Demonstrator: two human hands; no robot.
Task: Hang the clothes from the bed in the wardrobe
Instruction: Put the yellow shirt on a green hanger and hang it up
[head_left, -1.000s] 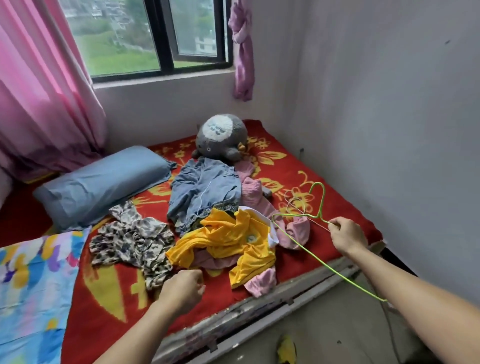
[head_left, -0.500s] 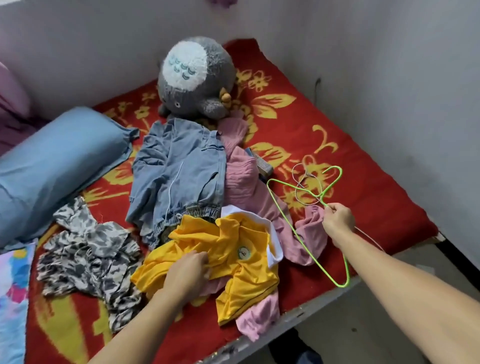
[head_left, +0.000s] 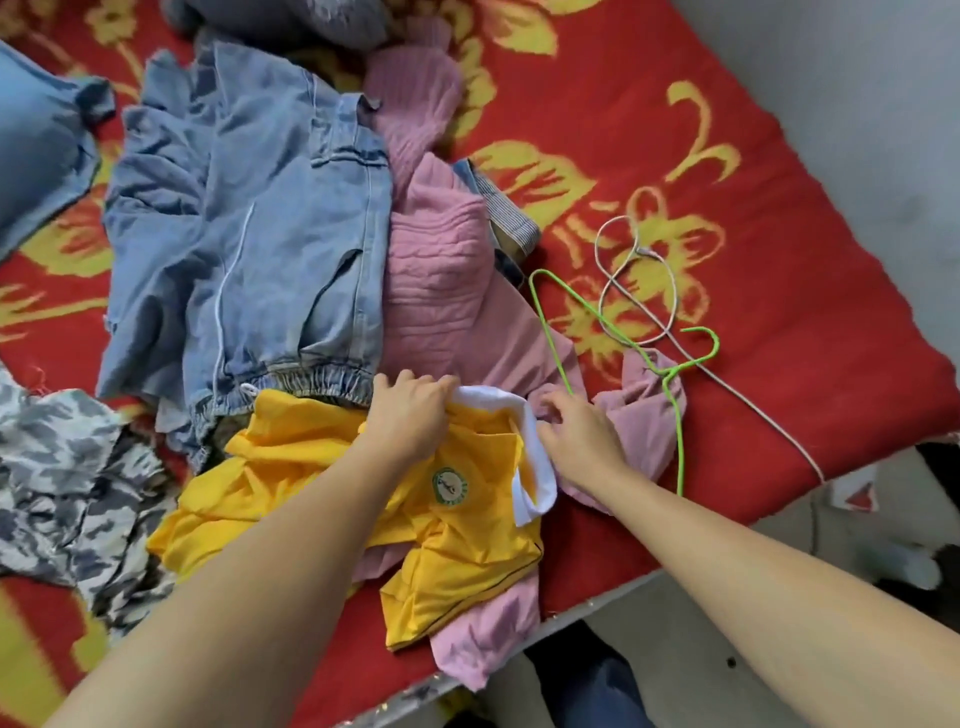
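A yellow shirt (head_left: 311, 467) with a white collar (head_left: 530, 467) and a round badge lies crumpled on top of the clothes pile, near the front edge of the red flowered bed (head_left: 727, 156). My left hand (head_left: 410, 415) grips the far side of the collar. My right hand (head_left: 576, 436) pinches the collar's right edge with curled fingers. A thin green wire hanger (head_left: 675, 415) lies loose on a pink garment just right of my right hand, one of its arms running up to my fingertips.
Blue denim clothing (head_left: 244, 223) and a pink knitted sweater (head_left: 436, 270) lie behind the shirt. A camouflage garment (head_left: 67, 467) is at the left and a blue pillow (head_left: 36, 145) at the top left. A white cable (head_left: 639, 280) loops by the hanger. The wall (head_left: 883, 104) runs along the right.
My right hand let go of the hanger's neck, leaving the hanger on the bed, and moved left to the collar. My left hand slid up from the shirt's body to the collar. The view moved closer.
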